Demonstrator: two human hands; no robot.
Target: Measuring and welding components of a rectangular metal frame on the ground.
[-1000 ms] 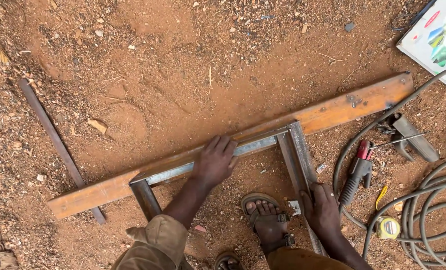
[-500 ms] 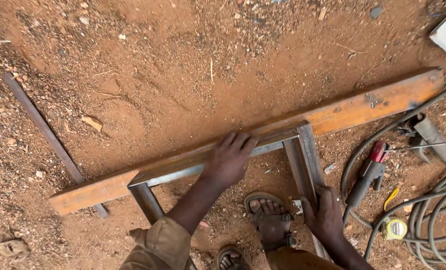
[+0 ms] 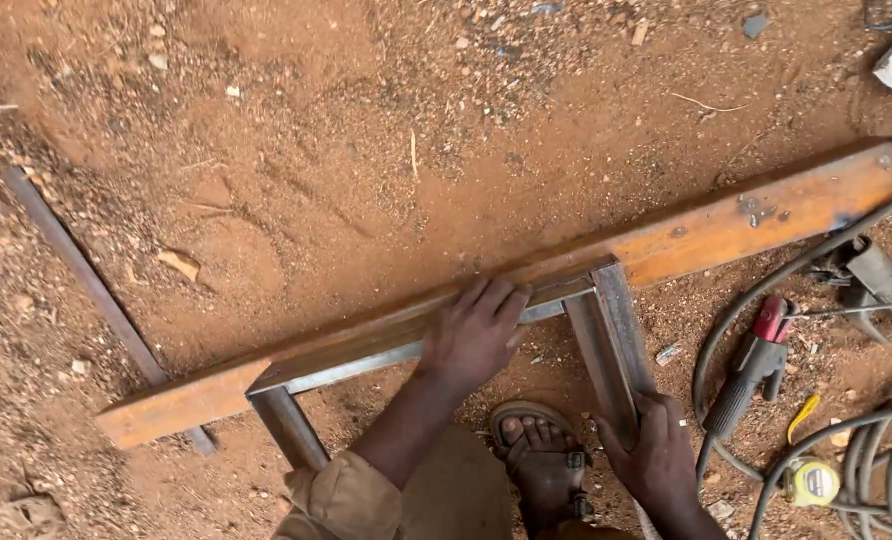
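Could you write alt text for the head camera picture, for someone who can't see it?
A person's left hand presses a grey metal frame against a long rusty beam on red dirt, while the right hand grips the frame's side bar.

Two hands [image 3: 476, 335] [image 3: 656, 462], one beam [image 3: 666, 240], one frame [image 3: 606, 330], one tape measure [image 3: 812, 482].

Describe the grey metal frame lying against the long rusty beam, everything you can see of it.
The grey metal frame looks like bare steel angle pieces joined in a U: one long rail along the near edge of the rusty orange beam, and two legs running toward the person. It lies flat on red dirt. The left hand presses on the rail and beam edge; the right hand grips the right leg's lower end. A sandalled foot sits inside the frame. The leg ends are cut off by the picture's edge.
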